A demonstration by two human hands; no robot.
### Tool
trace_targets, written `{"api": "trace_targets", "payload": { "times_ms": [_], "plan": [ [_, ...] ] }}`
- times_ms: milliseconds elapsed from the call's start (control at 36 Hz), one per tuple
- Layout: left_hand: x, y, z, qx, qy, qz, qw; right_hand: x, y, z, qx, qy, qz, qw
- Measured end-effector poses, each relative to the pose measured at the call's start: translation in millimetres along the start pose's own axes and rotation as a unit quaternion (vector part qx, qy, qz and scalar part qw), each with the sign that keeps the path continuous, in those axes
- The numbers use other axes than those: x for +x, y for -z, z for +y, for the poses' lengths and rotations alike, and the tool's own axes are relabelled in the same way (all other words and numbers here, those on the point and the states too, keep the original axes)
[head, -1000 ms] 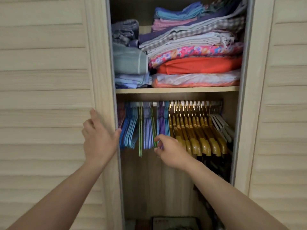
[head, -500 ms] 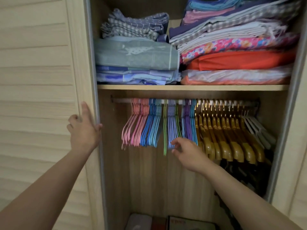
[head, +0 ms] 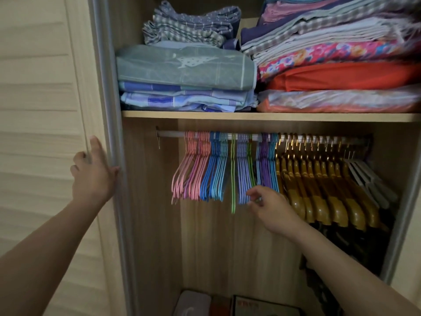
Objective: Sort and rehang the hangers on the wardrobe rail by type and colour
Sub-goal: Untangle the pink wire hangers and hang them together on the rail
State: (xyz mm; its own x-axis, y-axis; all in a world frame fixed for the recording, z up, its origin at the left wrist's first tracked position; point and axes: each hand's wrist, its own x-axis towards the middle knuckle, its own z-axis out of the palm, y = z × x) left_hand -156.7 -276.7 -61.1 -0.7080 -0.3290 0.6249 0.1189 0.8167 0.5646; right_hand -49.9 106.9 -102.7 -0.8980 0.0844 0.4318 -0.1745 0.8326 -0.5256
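Hangers hang along the wardrobe rail (head: 170,134). From left to right they are pink hangers (head: 191,169), blue hangers (head: 214,172), a lone green hanger (head: 232,179) hanging lower, lilac hangers (head: 242,174) mixed with green, purple hangers (head: 264,165), several wooden hangers (head: 319,190) and white hangers (head: 369,179). My right hand (head: 268,206) reaches under the rail with loosely curled fingers, its fingertips at the lower ends of the lilac hangers. Blur hides whether they pinch one. My left hand (head: 93,174) lies flat against the edge of the slatted sliding door (head: 45,133).
A shelf (head: 250,115) above the rail carries stacks of folded linens (head: 182,69). Dark clothes (head: 341,242) hang below the wooden hangers at the right. Boxes (head: 196,302) lie on the wardrobe floor. The rail's left end is bare.
The sliding door has moved further left under my left hand, uncovering the pink hangers and the rail's left end. My right hand has stayed at the hanger ends.
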Motion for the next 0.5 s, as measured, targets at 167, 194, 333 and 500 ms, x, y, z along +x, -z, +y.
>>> {"api": "trace_targets", "payload": {
  "times_ms": [167,194,333,500],
  "plan": [
    [1.3,-4.7,-3.5,0.011,-0.004,0.0,1.0,4.3,-3.6,0.6,-0.001,0.006,0.001,1.0],
    [2.6,-6.4,-4.4,0.017,-0.002,-0.001,1.0,5.1,-4.8,-0.3,0.0,0.01,0.001,1.0],
    [8.4,-8.1,0.1,0.022,0.025,-0.021,0.999,10.2,-15.5,-6.3,0.027,0.011,0.008,1.0],
    [0.8,1.3,-0.8,0.036,-0.017,0.024,0.999,18.7,-28.3,-28.6,0.053,0.019,0.042,0.998]
  ]
}}
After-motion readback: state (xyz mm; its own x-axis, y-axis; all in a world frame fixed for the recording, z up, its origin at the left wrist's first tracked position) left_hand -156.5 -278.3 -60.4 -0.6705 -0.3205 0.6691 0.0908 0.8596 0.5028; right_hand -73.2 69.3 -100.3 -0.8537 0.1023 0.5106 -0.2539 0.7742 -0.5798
